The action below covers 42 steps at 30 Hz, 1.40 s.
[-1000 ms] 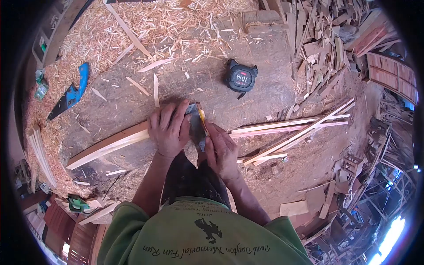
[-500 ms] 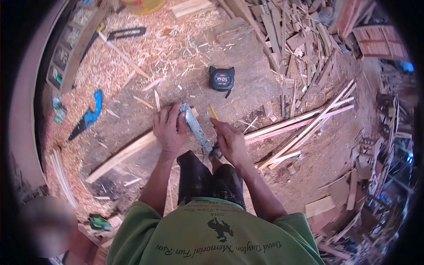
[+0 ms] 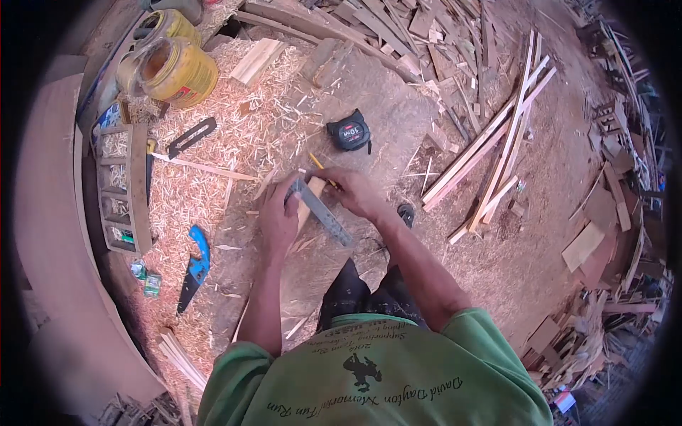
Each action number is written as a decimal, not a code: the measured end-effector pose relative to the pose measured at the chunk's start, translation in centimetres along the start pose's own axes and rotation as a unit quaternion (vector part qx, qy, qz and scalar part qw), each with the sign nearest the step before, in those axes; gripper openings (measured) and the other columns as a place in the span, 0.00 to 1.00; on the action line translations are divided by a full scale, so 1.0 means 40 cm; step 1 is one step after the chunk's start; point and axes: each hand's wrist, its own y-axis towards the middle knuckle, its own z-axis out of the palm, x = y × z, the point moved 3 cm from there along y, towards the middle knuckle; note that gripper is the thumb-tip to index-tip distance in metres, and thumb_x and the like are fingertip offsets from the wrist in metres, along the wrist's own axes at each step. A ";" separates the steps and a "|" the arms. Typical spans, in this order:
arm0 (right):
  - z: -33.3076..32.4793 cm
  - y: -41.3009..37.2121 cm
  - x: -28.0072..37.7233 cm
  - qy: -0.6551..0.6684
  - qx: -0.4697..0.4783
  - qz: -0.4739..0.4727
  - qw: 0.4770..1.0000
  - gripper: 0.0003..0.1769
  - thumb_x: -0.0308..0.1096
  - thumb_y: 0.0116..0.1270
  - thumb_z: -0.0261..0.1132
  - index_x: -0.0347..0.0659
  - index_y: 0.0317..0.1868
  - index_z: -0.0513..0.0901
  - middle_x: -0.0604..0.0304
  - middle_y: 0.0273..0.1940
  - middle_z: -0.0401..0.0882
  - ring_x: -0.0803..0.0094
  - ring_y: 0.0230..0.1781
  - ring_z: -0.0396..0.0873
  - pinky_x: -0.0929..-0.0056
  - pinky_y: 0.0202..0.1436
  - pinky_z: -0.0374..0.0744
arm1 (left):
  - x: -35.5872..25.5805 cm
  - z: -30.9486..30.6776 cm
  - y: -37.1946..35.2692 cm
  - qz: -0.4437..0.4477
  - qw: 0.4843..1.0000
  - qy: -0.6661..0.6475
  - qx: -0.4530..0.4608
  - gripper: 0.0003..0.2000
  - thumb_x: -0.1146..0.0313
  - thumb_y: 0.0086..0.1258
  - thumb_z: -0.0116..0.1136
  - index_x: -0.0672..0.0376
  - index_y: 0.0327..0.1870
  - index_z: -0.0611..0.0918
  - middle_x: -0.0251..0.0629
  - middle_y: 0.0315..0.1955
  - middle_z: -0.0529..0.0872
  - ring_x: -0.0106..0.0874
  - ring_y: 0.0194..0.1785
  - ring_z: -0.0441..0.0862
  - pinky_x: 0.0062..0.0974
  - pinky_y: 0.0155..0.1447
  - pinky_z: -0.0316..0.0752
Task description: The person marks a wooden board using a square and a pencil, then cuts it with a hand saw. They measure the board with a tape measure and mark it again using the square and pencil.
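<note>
My left hand (image 3: 279, 216) is closed around the upper end of a worn metal square (image 3: 323, 213), keeping it against a light wooden strip (image 3: 307, 207). The square's blade slants down to the right across the strip. Pinched in my right hand (image 3: 355, 193) is a yellow pencil (image 3: 317, 162), beside the strip's far end and close to the left fingers. Part of the strip is hidden under my left hand and the blade. A black tape measure (image 3: 349, 132) lies on the board just beyond my hands.
A blue-handled saw (image 3: 198, 259) lies at left, near a wooden compartment tray (image 3: 141, 192). Yellow containers (image 3: 186, 74) stand at upper left among shavings. Long wooden strips (image 3: 508, 135) lie at right, with scrap wood (image 3: 419, 35) piled behind.
The view has turned and shifted. My right hand has moved from beside the square to the strip's far end, bringing the pencil near my left fingers.
</note>
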 end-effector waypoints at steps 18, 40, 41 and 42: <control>0.067 -0.010 -0.002 -0.013 -0.082 -0.002 0.997 0.29 0.29 0.75 0.69 0.49 0.76 0.82 0.47 0.65 0.87 0.45 0.66 0.83 0.51 0.72 0.79 | 0.100 0.014 0.095 -0.099 0.968 -0.146 0.177 0.20 0.70 0.72 0.71 0.61 0.65 0.89 0.46 0.59 0.93 0.39 0.61 0.90 0.33 0.70 0.80; 0.073 -0.015 -0.006 -0.026 -0.084 0.014 0.996 0.30 0.33 0.76 0.70 0.52 0.78 0.81 0.48 0.58 0.89 0.49 0.59 0.84 0.51 0.69 0.80 | 0.068 0.012 0.105 -0.097 0.973 -0.108 0.179 0.18 0.75 0.75 0.67 0.65 0.64 0.89 0.43 0.52 0.93 0.31 0.55 0.89 0.30 0.66 0.81; 0.071 -0.015 -0.003 -0.026 -0.085 0.014 0.996 0.30 0.33 0.77 0.70 0.52 0.78 0.81 0.48 0.58 0.89 0.49 0.59 0.84 0.51 0.68 0.80 | 0.061 0.010 0.105 -0.097 0.974 -0.103 0.177 0.18 0.75 0.75 0.67 0.65 0.64 0.89 0.43 0.52 0.93 0.32 0.55 0.89 0.30 0.66 0.81; 0.071 -0.016 -0.001 -0.026 -0.086 0.015 0.996 0.30 0.33 0.77 0.70 0.53 0.78 0.81 0.48 0.58 0.89 0.49 0.59 0.84 0.51 0.68 0.81 | 0.058 0.010 0.104 -0.096 0.975 -0.097 0.175 0.18 0.75 0.75 0.67 0.66 0.64 0.89 0.43 0.52 0.93 0.32 0.55 0.89 0.30 0.66 0.81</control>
